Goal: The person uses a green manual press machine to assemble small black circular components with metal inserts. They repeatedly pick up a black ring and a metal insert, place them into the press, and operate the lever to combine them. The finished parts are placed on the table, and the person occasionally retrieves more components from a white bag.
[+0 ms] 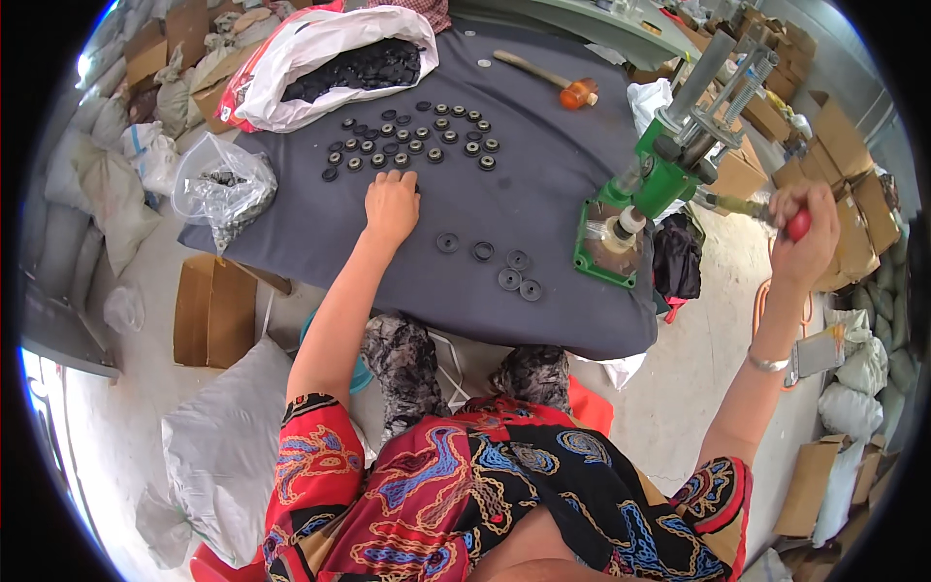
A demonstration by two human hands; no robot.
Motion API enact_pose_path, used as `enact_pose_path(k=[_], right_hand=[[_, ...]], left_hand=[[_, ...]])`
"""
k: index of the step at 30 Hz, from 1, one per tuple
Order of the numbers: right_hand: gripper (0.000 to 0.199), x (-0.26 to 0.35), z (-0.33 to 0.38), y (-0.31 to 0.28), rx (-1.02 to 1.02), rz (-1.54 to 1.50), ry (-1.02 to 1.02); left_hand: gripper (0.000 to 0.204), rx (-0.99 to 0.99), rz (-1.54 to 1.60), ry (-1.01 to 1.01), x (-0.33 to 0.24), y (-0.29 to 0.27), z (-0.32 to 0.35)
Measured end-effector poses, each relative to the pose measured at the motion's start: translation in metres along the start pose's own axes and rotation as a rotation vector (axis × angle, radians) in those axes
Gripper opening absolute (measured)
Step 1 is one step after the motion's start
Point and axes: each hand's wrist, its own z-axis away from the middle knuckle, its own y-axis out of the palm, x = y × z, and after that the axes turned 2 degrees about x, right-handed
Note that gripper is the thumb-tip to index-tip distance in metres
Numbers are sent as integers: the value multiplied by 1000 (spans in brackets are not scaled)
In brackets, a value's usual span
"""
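The right hand (813, 233) has its fingers wrapped around a red knob (798, 225) on the lever (734, 205) of a green press (664, 160), at the right side of the dark-covered table (543, 175). The left hand's (392, 206) fingers bend down beside a cluster of round black parts (416, 147); whether they pinch one, I cannot tell. Five black rings (509, 278) lie nearer the person. Farther out are a mallet (579, 94) and a clear bag (233, 199).

Couldn't tell if the left hand (393, 206) had anything pinched, since its fingertips were curled out of sight. The right hand (815, 244) hid part of the round red knob (798, 226). Stuff inside the clear plastic bag (225, 184) was too tiny to identify, and the top edge chopped off a grey-green tabletop (603, 19).
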Motion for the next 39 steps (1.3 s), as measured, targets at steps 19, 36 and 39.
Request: enact_pose_path(k=[19,36,39], right_hand=[[23,-5,-35,-5,10,-45,38],[23,-7,-35,-4,11,-37,-3],[23,-6,-34,-3,-9,-41,5]], left_hand=[[15,-81,208,147,8,6,4],[24,-176,234,-238,-17,60,-67],[25,-156,200,-236,-18,60,-67]])
